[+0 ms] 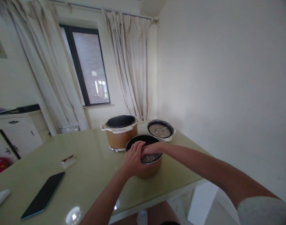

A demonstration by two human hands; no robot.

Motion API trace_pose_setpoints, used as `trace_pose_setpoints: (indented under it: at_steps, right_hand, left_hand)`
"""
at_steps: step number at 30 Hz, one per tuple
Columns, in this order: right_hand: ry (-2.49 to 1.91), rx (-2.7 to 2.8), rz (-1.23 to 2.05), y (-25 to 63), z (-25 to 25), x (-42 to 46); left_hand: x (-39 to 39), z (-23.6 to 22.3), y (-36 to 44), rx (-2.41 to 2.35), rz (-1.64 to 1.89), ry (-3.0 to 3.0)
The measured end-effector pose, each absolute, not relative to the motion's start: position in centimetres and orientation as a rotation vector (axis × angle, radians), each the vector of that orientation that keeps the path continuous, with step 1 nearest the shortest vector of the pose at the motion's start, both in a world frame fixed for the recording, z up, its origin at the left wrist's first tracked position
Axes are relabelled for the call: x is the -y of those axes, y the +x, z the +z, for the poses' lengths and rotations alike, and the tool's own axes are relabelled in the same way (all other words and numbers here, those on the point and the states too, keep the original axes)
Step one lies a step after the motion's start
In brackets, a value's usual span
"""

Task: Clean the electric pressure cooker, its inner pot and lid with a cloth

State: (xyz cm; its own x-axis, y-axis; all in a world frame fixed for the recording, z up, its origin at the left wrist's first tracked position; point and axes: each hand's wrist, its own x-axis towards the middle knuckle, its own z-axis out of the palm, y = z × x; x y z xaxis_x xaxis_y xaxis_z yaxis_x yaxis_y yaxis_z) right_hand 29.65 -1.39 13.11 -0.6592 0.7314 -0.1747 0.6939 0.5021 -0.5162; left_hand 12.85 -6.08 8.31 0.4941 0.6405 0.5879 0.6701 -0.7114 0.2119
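A cooker inner pot (pixel 150 172), gold-brown outside and dark inside, stands near the table's front edge. My left hand (pixel 133 157) grips its left rim, fingers over the edge and thumb along the outer wall. Down inside the pot reaches my right hand (pixel 152 149), with its fingertips hidden. A greyish, mottled patch (pixel 150 158) shows in the pot below that hand; I cannot make out what it is. Just behind the pot stands the gold cooker body (pixel 119 137) with its white rim, open at the top. Its round lid (pixel 159 128) lies underside up at the back right.
On the left of the pale green table (pixel 91 175) lies a dark tablet or large phone (pixel 44 194). A small white-and-brown packet (pixel 69 160) rests beyond it. A white cabinet (pixel 18 128) stands at the far left, and a bare wall (pixel 227 81) rises on the right.
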Motion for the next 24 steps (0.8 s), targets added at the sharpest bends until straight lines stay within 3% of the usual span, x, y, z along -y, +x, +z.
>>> trace_pose_setpoints:
  at_steps: [3, 8, 11, 17, 24]
  right_hand:
    - [-1.398, 2.517, 1.189, 31.9, 15.4, 1.6]
    - [-1.49, 2.327, 1.263, 35.8, 19.2, 3.0]
    - [-1.283, 2.444, 1.036, 37.3, 19.5, 5.2]
    - [-1.017, 2.84, 0.167, 38.0, 15.8, 9.8]
    - [-1.017, 2.369, 0.263, 37.9, 17.3, 6.5]
  left_hand:
    - [6.3, 8.6, 12.6, 1.193, -1.004, -2.68]
    - [6.9, 10.0, 12.8, 1.493, -0.573, -2.702]
    - [6.8, 10.7, 13.1, 1.594, -0.304, -2.664]
    - [6.7, 11.9, 13.7, 1.587, -0.141, -2.677]
    - [6.9, 11.0, 13.0, 1.618, -0.448, -2.73]
